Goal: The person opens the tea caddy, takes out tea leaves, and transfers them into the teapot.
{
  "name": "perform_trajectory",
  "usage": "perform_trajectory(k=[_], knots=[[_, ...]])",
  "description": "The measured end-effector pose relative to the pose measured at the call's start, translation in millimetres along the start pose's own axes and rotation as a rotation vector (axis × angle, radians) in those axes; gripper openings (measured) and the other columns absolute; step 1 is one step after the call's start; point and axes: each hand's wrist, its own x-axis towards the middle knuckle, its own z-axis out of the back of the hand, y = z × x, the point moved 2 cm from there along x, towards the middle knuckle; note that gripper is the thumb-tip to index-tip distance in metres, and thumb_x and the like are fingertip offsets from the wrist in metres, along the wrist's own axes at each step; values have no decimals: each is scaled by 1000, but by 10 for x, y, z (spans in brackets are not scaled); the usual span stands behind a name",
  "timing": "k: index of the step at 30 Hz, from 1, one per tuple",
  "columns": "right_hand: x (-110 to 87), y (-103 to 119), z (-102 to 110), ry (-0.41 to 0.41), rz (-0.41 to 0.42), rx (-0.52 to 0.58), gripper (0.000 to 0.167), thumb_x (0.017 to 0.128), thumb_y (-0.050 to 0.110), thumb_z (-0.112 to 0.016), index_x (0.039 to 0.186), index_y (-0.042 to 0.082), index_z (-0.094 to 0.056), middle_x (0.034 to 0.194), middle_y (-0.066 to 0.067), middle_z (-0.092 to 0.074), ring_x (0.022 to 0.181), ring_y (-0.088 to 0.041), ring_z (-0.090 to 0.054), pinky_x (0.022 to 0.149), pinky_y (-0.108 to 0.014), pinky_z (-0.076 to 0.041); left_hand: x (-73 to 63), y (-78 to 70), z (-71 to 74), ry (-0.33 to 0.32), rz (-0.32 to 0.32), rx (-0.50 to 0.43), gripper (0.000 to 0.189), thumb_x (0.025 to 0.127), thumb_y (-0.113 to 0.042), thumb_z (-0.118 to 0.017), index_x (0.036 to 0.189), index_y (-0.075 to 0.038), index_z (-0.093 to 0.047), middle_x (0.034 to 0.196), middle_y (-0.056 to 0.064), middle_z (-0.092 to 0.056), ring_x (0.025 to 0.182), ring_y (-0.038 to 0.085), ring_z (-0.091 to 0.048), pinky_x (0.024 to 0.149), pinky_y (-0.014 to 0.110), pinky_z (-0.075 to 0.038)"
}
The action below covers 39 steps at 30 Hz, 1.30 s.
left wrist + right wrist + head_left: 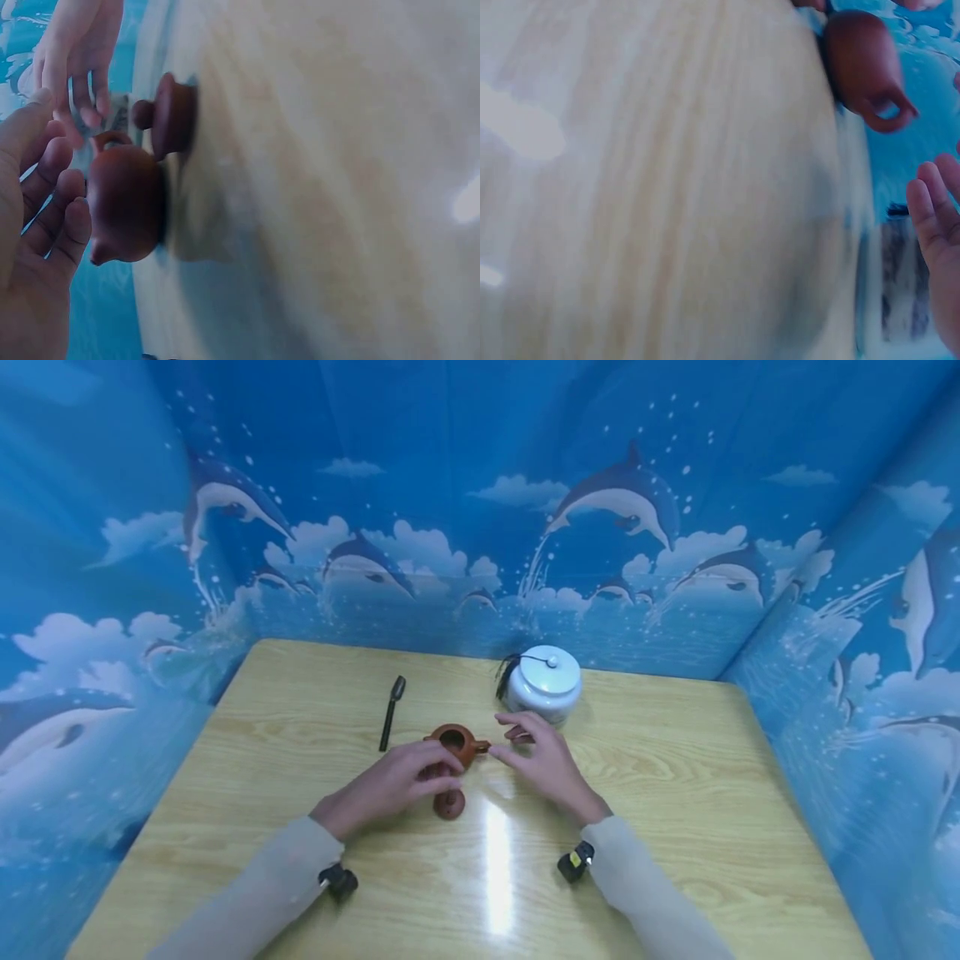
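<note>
A reddish-brown clay teapot (pixel 469 746) stands uncovered on the table, its dark opening facing up and its handle towards the right. Its small round lid (pixel 449 807) lies on the wood just in front, knob up. My left hand (pixel 397 781) hovers over the near left side of the pot, fingers loosely bent and holding nothing. To the right of the handle is my right hand (pixel 546 766), fingers spread and relaxed, thumb tip close to the handle end. In the left wrist view, a gap shows between the left fingers and the teapot (pixel 126 202).
Behind my right hand stands a white lidded jar (pixel 547 689) with a black tassel. A slim black scoop-like tool (pixel 390 714) lies left of the teapot. Blue dolphin-print curtains (pixel 450 527) enclose the back and sides of the wooden table (pixel 675 827).
</note>
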Motion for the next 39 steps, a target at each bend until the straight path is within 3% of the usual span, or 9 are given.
perform_trajectory(k=[5,11,20,25,28,35,39], knots=[[-67,13,222,-55,6,38,51,98,20,-84,144,5,-66,139,-15,-68,120,-35,-70,107,-51,-59,127,-50,116,2,43,-22,24,103,-35,-77,124,-23,-78,113,-12,-73,98,4,-66,84,28,-58],[-91,-15,492,-126,9,48,47,99,15,-82,143,8,-67,139,-12,-68,119,-31,-69,107,-51,-59,324,-81,213,-8,57,-54,26,104,-37,-76,125,-22,-78,109,-13,-72,92,8,-65,79,30,-58],[-86,-92,830,-274,10,69,45,102,16,-80,144,8,-67,136,-14,-67,120,-30,-67,100,-19,-57,650,-156,257,-22,58,4,33,105,-38,-76,132,-19,-75,104,-6,-69,90,11,-63,76,30,-58],[-41,-126,943,-320,-30,43,46,104,20,-78,147,9,-65,134,-14,-66,122,-25,-63,98,-14,-54,811,-175,317,-37,25,34,36,106,-38,-74,133,-15,-75,102,-4,-70,86,12,-63,73,31,-56],[2,-159,1009,-318,-73,7,49,104,25,-78,150,13,-63,138,-11,-64,127,-24,-60,102,-20,-55,908,-188,352,-40,26,38,38,106,-39,-74,135,-14,-74,103,-3,-71,87,12,-64,73,30,-56],[111,-248,1113,-263,-147,-44,67,103,42,-77,160,17,-51,155,-12,-53,144,-34,-51,115,-56,-51,1117,-230,387,-61,53,46,42,106,-38,-74,139,-12,-71,107,-1,-71,93,16,-65,76,32,-56],[204,-303,1113,-229,-165,-50,80,101,47,-79,166,17,-43,165,-13,-44,151,-37,-44,120,-60,-46,1196,-240,395,-71,99,20,42,106,-39,-74,140,-15,-71,110,-2,-68,97,17,-64,77,34,-55]])
